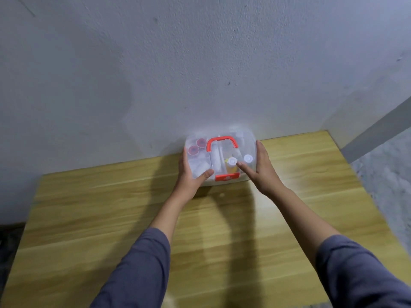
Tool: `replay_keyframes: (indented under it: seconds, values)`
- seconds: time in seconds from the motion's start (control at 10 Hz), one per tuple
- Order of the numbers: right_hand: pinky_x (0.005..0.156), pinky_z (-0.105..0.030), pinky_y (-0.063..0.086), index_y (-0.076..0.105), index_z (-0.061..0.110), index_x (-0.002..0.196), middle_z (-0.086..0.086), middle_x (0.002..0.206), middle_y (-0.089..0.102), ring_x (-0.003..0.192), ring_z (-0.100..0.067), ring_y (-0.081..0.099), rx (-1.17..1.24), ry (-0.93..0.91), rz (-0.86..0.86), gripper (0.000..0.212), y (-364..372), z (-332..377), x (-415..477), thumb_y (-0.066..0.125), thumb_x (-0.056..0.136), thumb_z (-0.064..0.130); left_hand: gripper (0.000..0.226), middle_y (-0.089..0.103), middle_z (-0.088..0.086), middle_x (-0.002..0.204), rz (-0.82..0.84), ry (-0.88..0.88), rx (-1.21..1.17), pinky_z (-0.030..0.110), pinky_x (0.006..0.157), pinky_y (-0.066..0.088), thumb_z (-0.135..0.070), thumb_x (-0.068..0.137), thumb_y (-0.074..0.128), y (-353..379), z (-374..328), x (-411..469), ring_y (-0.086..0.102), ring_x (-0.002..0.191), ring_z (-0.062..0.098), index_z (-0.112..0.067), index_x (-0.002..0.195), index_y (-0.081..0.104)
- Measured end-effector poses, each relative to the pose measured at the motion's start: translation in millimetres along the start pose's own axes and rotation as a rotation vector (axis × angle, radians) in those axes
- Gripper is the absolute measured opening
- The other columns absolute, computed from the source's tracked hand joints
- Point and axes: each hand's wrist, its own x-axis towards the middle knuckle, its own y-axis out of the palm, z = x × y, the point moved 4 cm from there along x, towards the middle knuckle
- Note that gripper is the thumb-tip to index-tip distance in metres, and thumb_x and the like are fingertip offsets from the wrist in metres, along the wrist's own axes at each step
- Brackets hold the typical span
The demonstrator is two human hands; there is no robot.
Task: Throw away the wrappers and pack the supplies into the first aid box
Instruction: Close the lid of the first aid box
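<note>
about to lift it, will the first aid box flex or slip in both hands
The first aid box looks like rigid clear plastic, so probably stiff. Its smooth sides may be slippery under the left hand and right hand. Loose contents might rattle.

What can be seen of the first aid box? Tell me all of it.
The first aid box is clear plastic with rounded corners, a red handle folded flat on its shut lid and a red latch in front. It sits on the wooden table by the wall. The left hand and right hand grip its ends. Supplies show blurrily inside.
</note>
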Motion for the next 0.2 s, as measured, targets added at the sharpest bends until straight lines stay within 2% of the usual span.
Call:
replay_keyframes:
  seconds: [0.1, 0.2]
  values:
    - [0.116, -0.032, 0.015, 0.008, 0.025, 0.146, 0.008, 0.156, 0.01, 0.143, -0.008, 0.01, 0.059, 0.015, 0.053, 0.09, -8, 7, -4, 0.062, 0.079, 0.052, 0.098, 0.023, -0.01, 0.143, 0.086, -0.015, 0.115, 0.021, 0.104, 0.024, -0.037, 0.075, 0.073, -8, -3, -1, 0.022, 0.128, -0.001, -0.027, 0.146, 0.007]
    - [0.108, -0.027, 0.026, 0.023, 0.028, 0.141, 0.014, 0.147, 0.027, 0.136, -0.007, 0.027, 0.062, -0.002, 0.094, 0.072, -15, 6, -18, 0.063, 0.083, 0.041, 0.103, 0.001, -0.005, 0.158, 0.171, -0.153, 0.261, 0.035, 0.117, 0.014, -0.06, 0.074, 0.063, -21, 16, -19, 0.006, 0.144, 0.01, -0.026, 0.148, -0.002]
